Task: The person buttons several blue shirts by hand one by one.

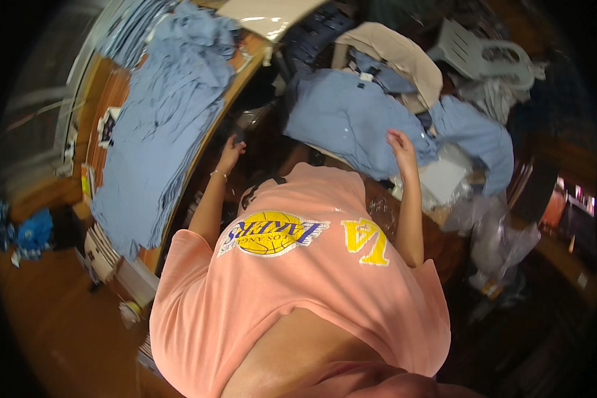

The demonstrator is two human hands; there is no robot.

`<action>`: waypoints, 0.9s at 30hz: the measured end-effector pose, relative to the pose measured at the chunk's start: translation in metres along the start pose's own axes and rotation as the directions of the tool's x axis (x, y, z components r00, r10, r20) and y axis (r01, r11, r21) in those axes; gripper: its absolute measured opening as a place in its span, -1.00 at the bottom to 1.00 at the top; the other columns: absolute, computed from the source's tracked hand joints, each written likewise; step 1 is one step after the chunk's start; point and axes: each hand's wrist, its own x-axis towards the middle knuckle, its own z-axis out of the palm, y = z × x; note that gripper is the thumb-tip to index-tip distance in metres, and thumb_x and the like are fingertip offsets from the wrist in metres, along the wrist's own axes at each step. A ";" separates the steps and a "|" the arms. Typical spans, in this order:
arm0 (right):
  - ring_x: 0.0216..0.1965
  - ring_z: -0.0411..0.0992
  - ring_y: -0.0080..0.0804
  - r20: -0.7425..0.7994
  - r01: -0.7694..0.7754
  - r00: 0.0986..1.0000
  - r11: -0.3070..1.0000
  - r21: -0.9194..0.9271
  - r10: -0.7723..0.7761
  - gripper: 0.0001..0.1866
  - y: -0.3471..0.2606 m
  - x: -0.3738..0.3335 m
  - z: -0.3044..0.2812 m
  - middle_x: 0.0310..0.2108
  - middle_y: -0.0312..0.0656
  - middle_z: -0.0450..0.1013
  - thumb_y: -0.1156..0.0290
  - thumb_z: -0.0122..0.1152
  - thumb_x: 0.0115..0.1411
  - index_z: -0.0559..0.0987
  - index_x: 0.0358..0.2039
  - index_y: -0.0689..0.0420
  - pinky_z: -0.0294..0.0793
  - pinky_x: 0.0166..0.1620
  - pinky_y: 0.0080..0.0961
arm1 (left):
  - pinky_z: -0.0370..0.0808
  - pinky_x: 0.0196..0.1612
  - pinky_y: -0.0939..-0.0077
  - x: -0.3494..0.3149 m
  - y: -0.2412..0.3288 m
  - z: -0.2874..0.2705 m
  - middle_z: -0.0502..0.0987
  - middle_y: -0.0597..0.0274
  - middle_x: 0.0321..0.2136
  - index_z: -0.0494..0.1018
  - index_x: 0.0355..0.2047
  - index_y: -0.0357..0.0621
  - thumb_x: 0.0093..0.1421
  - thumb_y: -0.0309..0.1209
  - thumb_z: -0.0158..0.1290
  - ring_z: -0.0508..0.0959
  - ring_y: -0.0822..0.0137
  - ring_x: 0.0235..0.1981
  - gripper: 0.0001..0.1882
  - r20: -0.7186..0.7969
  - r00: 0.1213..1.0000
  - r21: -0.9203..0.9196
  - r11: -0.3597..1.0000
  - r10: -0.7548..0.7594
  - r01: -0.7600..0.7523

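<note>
A blue shirt (341,109) is lying at upper centre, where light, flat-palmed smoothing would probably serve best, as the right hand (402,149) is hanging loosely open nearby and the left (229,157) is meeting a small dark item (239,136), its grip impossible to tell.

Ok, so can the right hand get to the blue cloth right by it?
Probably yes. The right hand looks empty and is right over or beside the blue cloth, with nothing seen between them. I can't tell whether they already touch.
</note>
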 end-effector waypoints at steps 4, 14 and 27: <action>-0.09 0.35 -0.47 0.568 0.392 0.728 0.913 0.113 -0.383 -0.69 -0.220 -0.037 0.103 -0.17 -0.21 0.44 0.37 0.05 0.17 0.44 -0.09 0.21 0.26 0.00 -0.50 | 0.39 -0.13 0.50 -0.050 -0.004 -0.035 0.48 0.13 -0.24 0.23 0.09 -0.25 0.18 -0.33 -0.01 0.46 0.37 -0.30 -0.51 0.018 1.000 0.004 1.000 -0.023 0.022; -0.48 0.27 -0.32 0.370 0.727 0.336 0.488 0.483 -0.866 -0.91 -0.361 -0.231 0.252 -0.46 -0.21 0.18 0.49 -0.11 0.01 0.22 -0.44 0.15 0.37 -0.38 -0.51 | 0.32 0.03 0.49 -0.142 -0.010 -0.087 0.44 0.15 -0.09 0.26 0.08 -0.17 0.24 -0.25 -0.05 0.41 0.35 -0.08 -0.55 -0.013 0.999 -0.142 0.989 0.035 -0.036; -0.49 0.34 -0.45 0.561 0.332 0.058 0.546 0.770 -0.826 -0.67 -0.388 -0.310 0.443 -0.57 -0.42 0.34 0.17 -0.06 0.18 0.42 -0.68 -0.03 0.28 -0.37 -0.43 | 0.23 0.10 0.50 -0.229 0.000 -0.282 0.40 0.17 -0.04 0.21 0.13 -0.19 0.27 -0.26 -0.09 0.34 0.40 0.00 -0.54 -0.081 0.935 -0.352 0.868 0.344 -0.350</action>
